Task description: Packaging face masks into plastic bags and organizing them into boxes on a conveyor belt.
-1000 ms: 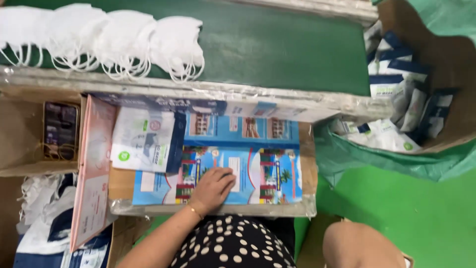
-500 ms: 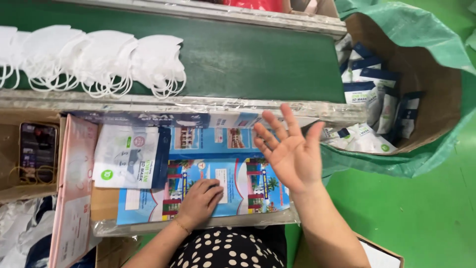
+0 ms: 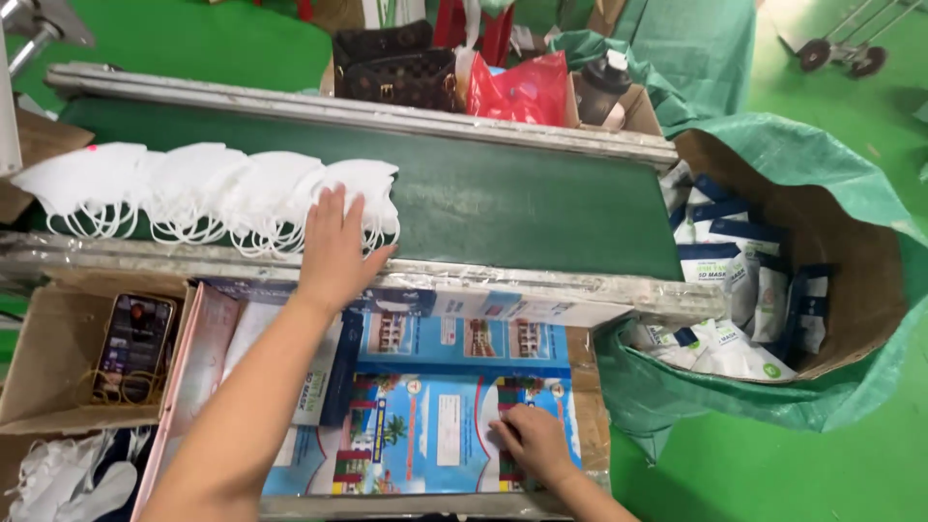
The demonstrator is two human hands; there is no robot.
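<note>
L hand (image 3: 335, 253) lies flat, fingers spread, on the last white face mask (image 3: 360, 198) at the right end of the row of masks (image 3: 164, 198) on the green conveyor belt (image 3: 522, 198); grip is open, nothing closed in it. R hand (image 3: 527, 440) presses with bent fingers on a blue printed pouch (image 3: 435, 435) on the tabletop below the belt, w/o clasping it. Phone (image 3: 133, 346) sits in a cardboard box (image 3: 43, 338) at left. Packed masks (image 3: 735, 280) fill the green-lined carton (image 3: 851, 242) at right.
</note>
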